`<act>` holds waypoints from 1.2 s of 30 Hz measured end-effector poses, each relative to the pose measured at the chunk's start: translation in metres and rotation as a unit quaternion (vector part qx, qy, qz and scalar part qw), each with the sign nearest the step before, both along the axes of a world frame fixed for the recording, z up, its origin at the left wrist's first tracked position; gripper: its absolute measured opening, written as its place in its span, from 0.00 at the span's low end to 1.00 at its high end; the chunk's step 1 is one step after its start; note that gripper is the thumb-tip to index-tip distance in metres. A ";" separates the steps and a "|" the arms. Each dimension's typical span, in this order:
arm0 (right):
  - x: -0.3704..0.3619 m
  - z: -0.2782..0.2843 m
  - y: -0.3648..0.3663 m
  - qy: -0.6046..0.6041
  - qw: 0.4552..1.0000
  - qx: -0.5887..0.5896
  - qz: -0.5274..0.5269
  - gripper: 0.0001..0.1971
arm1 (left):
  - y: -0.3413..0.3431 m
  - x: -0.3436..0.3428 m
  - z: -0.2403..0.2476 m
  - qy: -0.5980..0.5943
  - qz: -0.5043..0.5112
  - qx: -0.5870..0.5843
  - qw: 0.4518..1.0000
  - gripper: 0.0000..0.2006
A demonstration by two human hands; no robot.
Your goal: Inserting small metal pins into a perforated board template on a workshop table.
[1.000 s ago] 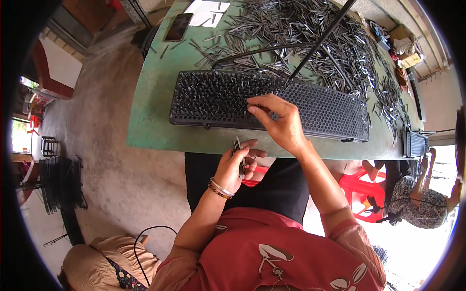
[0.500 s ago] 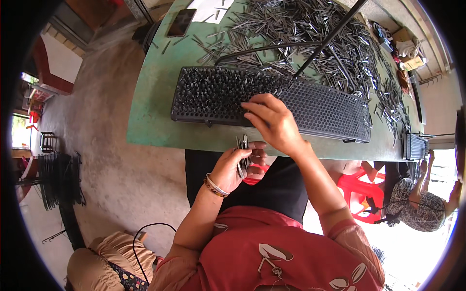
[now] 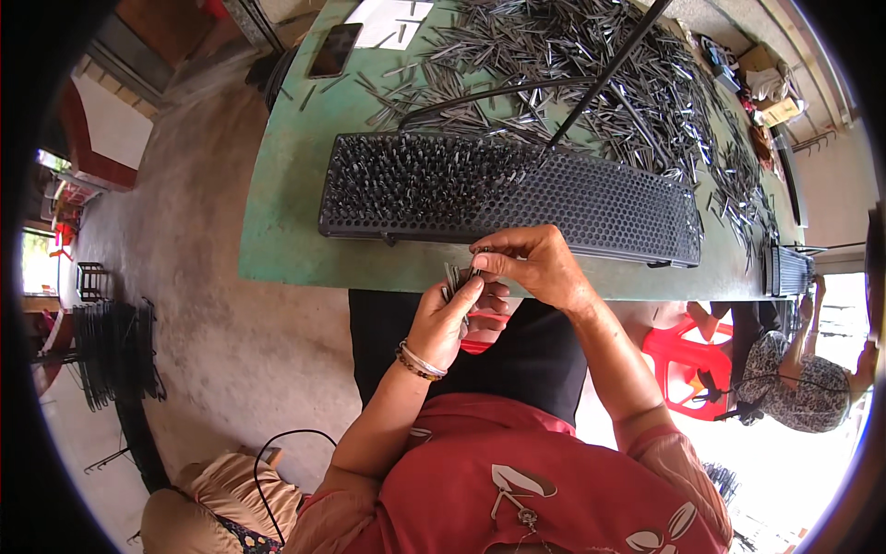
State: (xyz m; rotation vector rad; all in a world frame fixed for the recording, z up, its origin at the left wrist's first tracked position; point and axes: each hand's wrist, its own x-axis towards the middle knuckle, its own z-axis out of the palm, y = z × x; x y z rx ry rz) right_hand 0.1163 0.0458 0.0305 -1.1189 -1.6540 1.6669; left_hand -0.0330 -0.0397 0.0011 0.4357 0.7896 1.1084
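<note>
My left hand (image 3: 441, 319) is closed round a small bunch of thin dark metal strips (image 3: 451, 282), just off the near edge of the green table. Over the top of that bunch, my right hand (image 3: 543, 270) pinches a strip's end between thumb and fingers, the two hands meeting. Just beyond them lies a long black tray (image 3: 628, 212) full of round holes. Its left part is densely filled with upright strips (image 3: 406, 180); the holes on the right show bare.
A large loose heap of strips (image 3: 591, 55) covers the back of the green table (image 3: 286, 203). A thin black rod (image 3: 609, 78) slants over the tray. A phone (image 3: 335, 50) and white paper (image 3: 388, 20) lie far left. Another person (image 3: 796, 383) works at right, beside a red stool (image 3: 678, 369).
My right hand has drawn back from the tray's holes to the bunch in my left hand, and its fingers have closed there. The left hand has stayed nearly in place.
</note>
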 end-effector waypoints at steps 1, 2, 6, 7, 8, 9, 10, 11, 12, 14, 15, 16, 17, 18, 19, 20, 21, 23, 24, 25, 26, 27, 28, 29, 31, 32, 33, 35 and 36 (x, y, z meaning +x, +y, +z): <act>0.000 0.001 -0.001 0.000 1.000 0.001 0.000 0.13 | 0.000 0.000 0.000 0.004 -0.006 0.000 1.000 0.14; 0.000 0.002 -0.002 0.000 1.000 -0.007 -0.014 0.12 | 0.000 0.001 0.001 0.008 -0.012 0.000 1.000 0.14; 0.001 0.005 0.002 -0.018 0.998 0.034 -0.045 0.11 | 0.000 0.001 0.001 0.052 0.019 0.017 0.998 0.15; 0.002 0.005 0.004 -0.018 0.998 0.034 -0.044 0.11 | 0.001 -0.001 0.000 0.042 0.027 0.017 0.999 0.16; 0.004 0.004 0.006 -0.008 0.997 0.044 -0.056 0.11 | 0.002 -0.003 -0.002 0.032 0.034 0.019 0.999 0.16; 0.004 0.003 0.009 0.002 0.996 0.053 -0.067 0.10 | 0.002 -0.003 -0.003 0.032 0.035 0.019 0.999 0.16; 0.003 0.001 0.010 0.052 0.993 0.055 -0.096 0.09 | 0.002 -0.003 -0.004 0.029 0.049 0.007 0.998 0.16; 0.001 0.002 0.013 0.052 0.993 0.056 -0.095 0.09 | 0.002 -0.004 -0.006 0.026 0.062 -0.005 0.998 0.17; -0.001 0.004 0.016 0.034 0.988 0.105 -0.111 0.09 | 0.002 -0.004 -0.009 0.026 0.063 -0.004 0.998 0.17; -0.007 0.005 0.022 -0.003 0.972 0.197 -0.129 0.08 | 0.001 -0.005 -0.014 0.026 0.064 -0.018 0.997 0.17; -0.009 0.004 0.025 -0.003 0.972 0.197 -0.129 0.08 | 0.001 -0.004 -0.014 0.026 0.063 -0.018 0.997 0.17; -0.011 0.003 0.027 -0.016 0.965 0.235 -0.118 0.08 | 0.001 -0.004 -0.013 0.025 0.054 -0.027 0.998 0.17; -0.013 0.002 0.029 -0.028 0.956 0.273 -0.106 0.08 | 0.001 -0.004 -0.012 0.023 0.046 -0.035 0.998 0.17; -0.013 0.000 0.031 -0.043 0.950 0.294 -0.095 0.08 | 0.001 -0.004 -0.013 0.023 0.046 -0.035 0.998 0.17; -0.014 0.000 0.031 -0.043 0.950 0.294 -0.094 0.08 | 0.001 -0.004 -0.014 0.022 0.045 -0.038 0.998 0.17; -0.014 -0.001 0.031 -0.049 0.945 0.309 -0.096 0.08 | 0.000 -0.004 -0.014 0.021 0.044 -0.041 0.998 0.17; -0.015 -0.001 0.032 -0.054 0.939 0.324 -0.098 0.08 | 0.000 -0.004 -0.015 0.021 0.044 -0.041 0.998 0.17; -0.015 -0.002 0.032 -0.054 0.933 0.345 -0.092 0.08 | 0.000 -0.004 -0.016 0.017 0.042 -0.045 0.998 0.17; -0.015 -0.002 0.032 -0.053 0.925 0.366 -0.086 0.08 | 0.000 -0.004 -0.016 0.017 0.042 -0.046 0.998 0.17; -0.015 -0.004 0.032 -0.053 0.925 0.365 -0.086 0.08 | 0.000 -0.003 -0.016 0.017 0.040 -0.048 0.998 0.17; -0.016 -0.007 0.032 -0.050 0.923 0.372 -0.082 0.08 | 0.001 -0.003 -0.015 0.017 0.037 -0.049 0.998 0.17; -0.016 -0.009 0.032 -0.047 0.921 0.378 -0.077 0.08 | 0.001 -0.003 -0.015 0.017 0.037 -0.049 0.998 0.17; -0.017 -0.008 0.032 -0.047 0.921 0.378 -0.078 0.08 | 0.001 -0.003 -0.014 0.019 0.033 -0.047 0.998 0.17; -0.017 -0.008 0.031 -0.051 0.914 0.396 -0.072 0.08 | 0.002 -0.002 -0.014 0.021 0.031 -0.045 0.998 0.17; -0.018 -0.008 0.028 -0.055 0.907 0.413 -0.067 0.08 | 0.002 -0.002 -0.014 0.022 0.027 -0.044 0.998 0.17; -0.020 -0.008 0.026 -0.058 0.901 0.424 -0.068 0.08 | 0.001 -0.002 -0.014 0.023 0.024 -0.043 0.999 0.17; -0.020 -0.008 0.024 -0.062 0.896 0.434 -0.069 0.08 | 0.001 -0.002 -0.013 0.023 0.024 -0.043 0.999 0.17; -0.020 -0.008 0.024 -0.059 0.891 0.445 -0.065 0.08 | 0.001 -0.001 -0.010 0.026 0.021 -0.046 0.998 0.17; -0.020 -0.008 0.024 -0.055 0.886 0.457 -0.061 0.08 | 0.001 -0.001 -0.010 0.027 0.021 -0.046 0.998 0.17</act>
